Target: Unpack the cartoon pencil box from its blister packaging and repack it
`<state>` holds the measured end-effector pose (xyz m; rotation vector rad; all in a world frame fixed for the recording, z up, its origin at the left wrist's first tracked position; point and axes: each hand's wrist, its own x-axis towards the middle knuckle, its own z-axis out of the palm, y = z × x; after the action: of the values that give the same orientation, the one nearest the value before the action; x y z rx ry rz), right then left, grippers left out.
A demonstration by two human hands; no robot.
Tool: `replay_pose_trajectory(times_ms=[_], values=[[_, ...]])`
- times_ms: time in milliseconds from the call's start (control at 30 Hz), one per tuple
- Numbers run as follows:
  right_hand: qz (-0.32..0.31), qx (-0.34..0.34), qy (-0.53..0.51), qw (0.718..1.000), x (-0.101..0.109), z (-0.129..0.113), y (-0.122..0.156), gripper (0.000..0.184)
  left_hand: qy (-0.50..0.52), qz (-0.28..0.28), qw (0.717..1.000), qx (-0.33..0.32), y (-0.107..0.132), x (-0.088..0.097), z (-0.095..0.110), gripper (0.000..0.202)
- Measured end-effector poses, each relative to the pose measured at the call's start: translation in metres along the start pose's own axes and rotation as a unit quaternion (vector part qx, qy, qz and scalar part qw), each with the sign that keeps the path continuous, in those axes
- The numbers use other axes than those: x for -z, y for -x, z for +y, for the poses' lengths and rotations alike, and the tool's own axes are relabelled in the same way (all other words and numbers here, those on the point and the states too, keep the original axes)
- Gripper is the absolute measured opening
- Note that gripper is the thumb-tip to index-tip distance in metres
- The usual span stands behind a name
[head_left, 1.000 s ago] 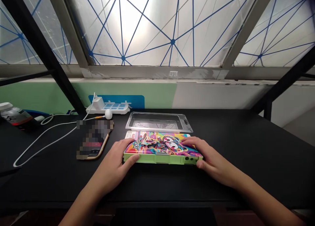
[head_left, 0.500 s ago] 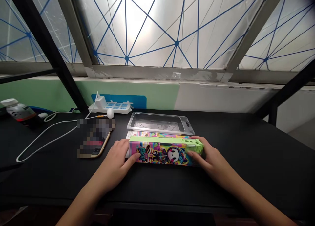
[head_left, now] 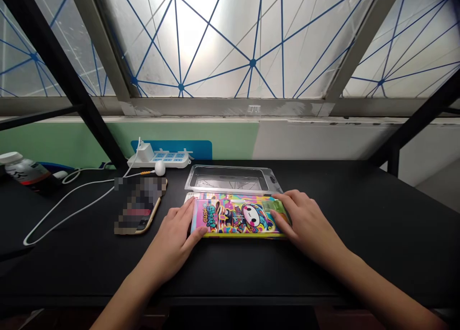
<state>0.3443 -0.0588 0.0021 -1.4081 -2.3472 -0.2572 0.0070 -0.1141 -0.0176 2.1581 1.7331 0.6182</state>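
A colourful pencil case (head_left: 233, 218) with a cartoon character on its lid and a yellow-green lower edge lies flat on the black desk. My left hand (head_left: 177, 231) grips its left end, thumb on the front corner. Around the right end, by the green clear window, is my right hand (head_left: 305, 223), with its thumb on the lid and fingers along the back edge. Just behind the case a strip of printed card (head_left: 190, 195) shows, mostly covered. Beyond that lies a clear plastic package tray (head_left: 270, 177).
Left of my left hand is a phone (head_left: 155, 210), its screen blurred out. A white cable (head_left: 72, 191) loops beside it, near a white power strip (head_left: 172, 159). A bottle (head_left: 27, 170) stands at far left. Black frame bars (head_left: 406, 126) rise at both sides before the window.
The pencil case has tipped from standing on its long side to lying flat, its printed lid facing up. Both hands have stayed at its ends. The view has shifted slightly.
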Motion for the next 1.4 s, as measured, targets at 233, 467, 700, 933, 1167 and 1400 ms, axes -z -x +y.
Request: replay_pose_trajectory(times_ms=[233, 467, 700, 933, 1167, 1400], values=[[-0.042, 0.109, 0.005, 0.993, 0.004, -0.028, -0.023, 0.028, 0.046, -0.002, 0.998, 0.043, 0.000, 0.001, 0.003, 0.085], [-0.097, 0.114, 0.005, 0.989, -0.007, -0.063, -0.059, 0.030, 0.096, 0.013, 0.995, 0.029, -0.003, 0.002, -0.001, 0.100], [-0.055, 0.134, 0.039, 0.989, -0.016, -0.065, -0.062, 0.033, 0.113, -0.010, 0.993, 0.023, -0.006, 0.007, 0.000, 0.101], [0.099, 0.132, 0.009, 0.986, -0.015, -0.062, -0.060, 0.026, 0.154, -0.028, 0.988, -0.004, -0.010, 0.017, 0.002, 0.082], [0.126, 0.277, -0.080, 0.949, 0.028, -0.060, -0.028, 0.007, 0.180, -0.078, 0.980, 0.034, -0.016, 0.036, -0.010, 0.069], [-0.094, 0.132, -0.270, 0.949, 0.028, -0.007, 0.022, 0.030, 0.102, -0.110, 0.988, 0.021, -0.012, 0.032, -0.017, 0.082]])
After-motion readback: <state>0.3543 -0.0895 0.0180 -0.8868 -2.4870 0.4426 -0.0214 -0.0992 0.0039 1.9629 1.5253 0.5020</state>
